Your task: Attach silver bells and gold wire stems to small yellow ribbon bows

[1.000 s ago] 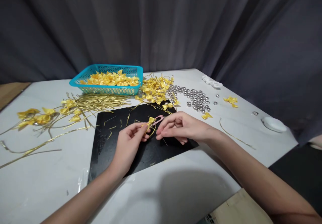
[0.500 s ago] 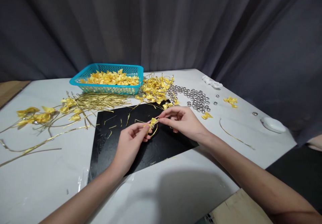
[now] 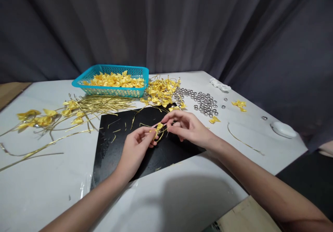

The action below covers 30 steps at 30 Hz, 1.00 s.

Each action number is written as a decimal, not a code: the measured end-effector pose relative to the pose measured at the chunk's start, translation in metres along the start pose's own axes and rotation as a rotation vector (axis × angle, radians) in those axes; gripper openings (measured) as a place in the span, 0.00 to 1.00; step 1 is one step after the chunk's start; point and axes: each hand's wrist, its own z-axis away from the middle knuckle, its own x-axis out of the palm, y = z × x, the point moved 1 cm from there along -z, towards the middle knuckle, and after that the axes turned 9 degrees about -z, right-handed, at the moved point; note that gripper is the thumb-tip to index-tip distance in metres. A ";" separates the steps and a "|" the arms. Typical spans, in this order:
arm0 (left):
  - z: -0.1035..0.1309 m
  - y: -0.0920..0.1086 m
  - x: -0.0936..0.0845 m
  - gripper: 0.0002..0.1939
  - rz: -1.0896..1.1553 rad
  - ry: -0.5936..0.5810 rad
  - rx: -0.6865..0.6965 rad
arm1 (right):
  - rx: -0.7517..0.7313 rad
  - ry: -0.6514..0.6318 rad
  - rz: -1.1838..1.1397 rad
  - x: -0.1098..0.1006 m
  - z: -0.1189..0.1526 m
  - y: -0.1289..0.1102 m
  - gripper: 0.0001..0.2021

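Yellow ribbon flower: raised over the black mat [image 3: 153,166], between the two hands; the yellow ribbon flower [image 3: 159,126] has a gold wire loop [image 3: 161,136] curving below it.
Left hand: the left hand [image 3: 137,143] pinches the flower's base between thumb and fingers, much as a second ago.
Right hand: the right hand [image 3: 187,127] was apart from the flower a second ago and has since come up beside it, so both hands now work at one small piece.
Right fingertips: near a pink looped piece [image 3: 155,124] (partly covered by those fingers); I cannot tell what they grip.
Mat surface: loose wire clippings [image 3: 116,131] and stray strands lie close behind the hands, somewhat in the way.
Far side: teal basket [image 3: 146,74] of ribbon pieces [image 3: 114,80], with gold wires [image 3: 106,103] in front.
Right side: silver beads [image 3: 206,103], then a white dish [image 3: 284,129].
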 end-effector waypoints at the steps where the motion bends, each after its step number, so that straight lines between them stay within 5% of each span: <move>1: 0.000 0.000 0.000 0.12 0.000 -0.004 0.002 | 0.008 -0.010 0.001 0.000 0.000 0.000 0.10; 11: 0.000 0.004 0.002 0.11 0.004 -0.039 -0.012 | 0.046 0.129 0.028 0.004 -0.004 0.006 0.10; 24: 0.001 0.003 0.000 0.09 0.046 -0.042 -0.022 | 0.081 0.074 0.100 0.006 -0.003 0.009 0.10; 30: -0.001 0.001 0.000 0.09 0.043 -0.053 -0.022 | -0.065 0.131 0.327 0.005 -0.004 0.013 0.06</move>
